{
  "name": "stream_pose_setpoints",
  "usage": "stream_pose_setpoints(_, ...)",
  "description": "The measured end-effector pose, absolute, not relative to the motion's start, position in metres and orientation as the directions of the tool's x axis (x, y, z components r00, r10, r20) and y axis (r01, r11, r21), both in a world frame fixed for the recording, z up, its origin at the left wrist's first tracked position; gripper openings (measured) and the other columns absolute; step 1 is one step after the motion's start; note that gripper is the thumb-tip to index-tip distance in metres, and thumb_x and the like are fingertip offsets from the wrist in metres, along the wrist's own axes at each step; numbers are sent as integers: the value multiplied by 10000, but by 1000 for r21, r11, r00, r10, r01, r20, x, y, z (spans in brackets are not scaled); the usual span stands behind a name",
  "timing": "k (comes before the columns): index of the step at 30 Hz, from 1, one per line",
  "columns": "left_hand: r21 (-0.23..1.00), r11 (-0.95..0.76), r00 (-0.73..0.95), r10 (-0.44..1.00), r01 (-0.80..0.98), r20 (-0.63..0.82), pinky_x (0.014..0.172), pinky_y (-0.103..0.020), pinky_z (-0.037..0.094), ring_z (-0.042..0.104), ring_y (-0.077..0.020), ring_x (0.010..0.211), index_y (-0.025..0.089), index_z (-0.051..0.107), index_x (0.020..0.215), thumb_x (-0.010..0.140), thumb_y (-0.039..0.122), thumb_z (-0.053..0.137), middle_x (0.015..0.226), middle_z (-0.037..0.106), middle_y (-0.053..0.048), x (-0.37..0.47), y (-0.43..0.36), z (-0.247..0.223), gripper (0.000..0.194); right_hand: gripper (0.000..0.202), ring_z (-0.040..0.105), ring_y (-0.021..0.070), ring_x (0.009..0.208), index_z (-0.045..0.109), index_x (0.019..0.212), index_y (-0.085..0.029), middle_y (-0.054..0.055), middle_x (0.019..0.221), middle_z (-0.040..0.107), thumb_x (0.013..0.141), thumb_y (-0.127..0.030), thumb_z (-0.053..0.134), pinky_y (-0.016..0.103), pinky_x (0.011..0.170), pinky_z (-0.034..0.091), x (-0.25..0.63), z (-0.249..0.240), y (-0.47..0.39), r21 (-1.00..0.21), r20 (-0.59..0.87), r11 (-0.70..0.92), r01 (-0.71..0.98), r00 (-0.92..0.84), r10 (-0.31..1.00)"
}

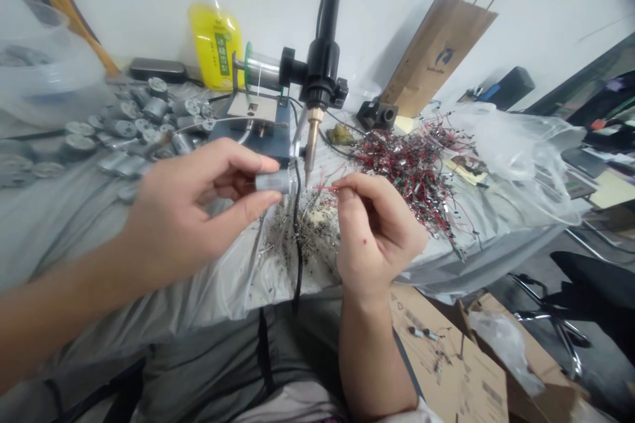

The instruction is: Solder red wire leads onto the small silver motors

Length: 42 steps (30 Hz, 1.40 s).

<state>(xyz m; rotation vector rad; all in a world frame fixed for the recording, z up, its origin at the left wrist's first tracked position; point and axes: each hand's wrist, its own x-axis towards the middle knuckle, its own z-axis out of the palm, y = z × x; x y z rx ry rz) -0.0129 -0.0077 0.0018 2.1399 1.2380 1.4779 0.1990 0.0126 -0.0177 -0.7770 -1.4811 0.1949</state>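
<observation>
Between the thumb and fingers of my left hand (198, 205) is a small grey metal motor (272, 182), its end facing the iron tip. My right hand (377, 225) pinches a thin red wire (325, 188), whose free end points left toward the motor. The soldering iron (312, 139) hangs tip down in a black clamp, its tip between the two hands. Whether the tip touches the wire or the motor is too small to tell. Behind my left hand stands the solder spool (262, 69) with a green rim, above a blue base (275, 139).
Many grey motors (153, 109) lie at the left. Red-wired parts (407, 165) are heaped at the right, before a paper bag (441, 46). A yellow bottle (215, 39) stands behind. A black cable (297, 238) crosses the solder scraps. Cardboard (446, 357) lies low at the right.
</observation>
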Motion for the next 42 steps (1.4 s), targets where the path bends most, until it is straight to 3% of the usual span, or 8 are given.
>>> stream_pose_setpoints(4, 629, -611, 90, 748, 481, 657, 771, -205, 662, 726, -97, 736, 285, 769, 1169, 916, 192, 851, 959, 788, 63, -9, -6, 1, 282, 167, 575, 128, 694, 774, 923, -209, -16, 776, 666, 985, -120, 648, 303, 614, 420, 199, -18, 13, -568, 817, 747, 345, 123, 564)
stream_pose_setpoints(10, 590, -623, 111, 730, 513, 674, 774, -237, 654, 747, -109, 828, 336, 750, 1183, 977, 196, 752, 1046, 798, 80, -9, -7, -1, 249, 176, 570, 130, 686, 775, 925, -218, -20, 760, 657, 984, -116, 644, 303, 605, 409, 198, -18, 13, -566, 820, 754, 332, 135, 556)
stream_pose_setpoints(20, 525, -666, 149, 682, 530, 716, 801, -190, 642, 758, -89, 879, 296, 753, 1184, 997, 173, 757, 1043, 802, 73, -9, -5, 0, 224, 173, 583, 133, 698, 774, 929, -214, -18, 762, 658, 979, -110, 645, 304, 617, 415, 198, -18, 14, -554, 829, 762, 336, 135, 543)
stream_pose_setpoints(26, 512, -696, 138, 650, 504, 747, 843, -97, 621, 755, -55, 875, 232, 772, 1163, 925, 66, 829, 1024, 808, 68, -7, -6, 1, 296, 170, 571, 124, 698, 779, 925, -210, -16, 773, 665, 972, -106, 653, 300, 610, 404, 198, -19, 14, -557, 828, 763, 328, 141, 543)
stream_pose_setpoints(42, 494, -697, 126, 635, 520, 762, 838, -104, 622, 758, -62, 886, 249, 789, 1157, 924, 118, 845, 1041, 812, 77, -6, -3, 0, 273, 169, 549, 117, 675, 778, 922, -204, -23, 752, 647, 973, -101, 654, 293, 593, 394, 198, -18, 12, -558, 827, 762, 329, 137, 546)
